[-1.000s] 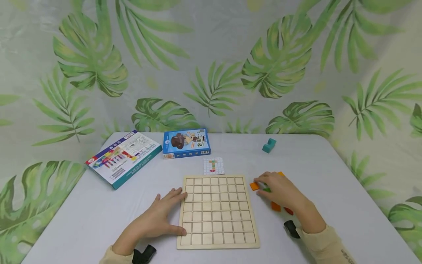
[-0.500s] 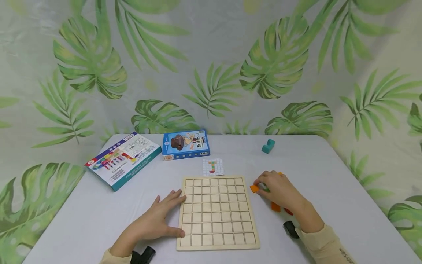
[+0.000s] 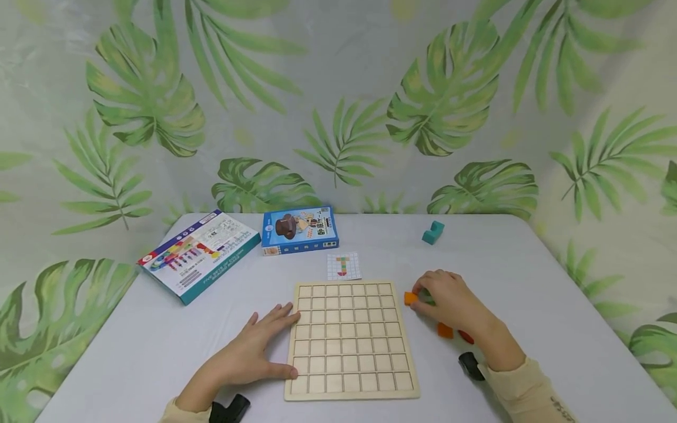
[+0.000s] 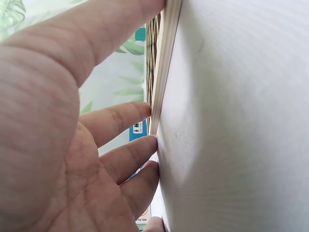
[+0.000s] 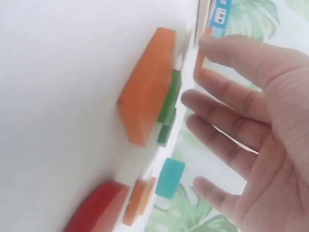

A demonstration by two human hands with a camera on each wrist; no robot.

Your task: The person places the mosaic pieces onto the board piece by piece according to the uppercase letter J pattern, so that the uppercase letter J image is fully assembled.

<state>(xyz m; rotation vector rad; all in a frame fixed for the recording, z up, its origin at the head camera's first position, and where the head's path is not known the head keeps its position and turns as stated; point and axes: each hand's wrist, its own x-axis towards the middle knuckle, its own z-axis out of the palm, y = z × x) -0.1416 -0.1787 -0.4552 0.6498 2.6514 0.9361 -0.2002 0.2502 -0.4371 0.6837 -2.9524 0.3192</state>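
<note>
A small orange piece (image 3: 410,298) was just beside the right edge of the wooden grid board (image 3: 349,341), near its far corner; whether it touched the table could not be told. The right hand (image 3: 449,301) pinched it between thumb and index finger, the other fingers reaching out free. Below that hand lay green pieces (image 5: 170,99), partly hidden from the head view, and nearer the wrist were another orange block (image 3: 445,331) and a red piece (image 3: 466,336). The left hand (image 3: 254,349) was spread with nothing in its grasp, its thumb and index fingertip touching the board's left edge. Just past the board's far edge lay a card (image 3: 344,266) with a coloured pattern on a grid. Farther back stood a teal block (image 3: 433,232) on the right, a blue box (image 3: 300,230) behind the card, and a larger white-topped box (image 3: 201,255) on the left. The white table (image 3: 555,294) met a leaf-print cloth (image 3: 338,88) behind.
</note>
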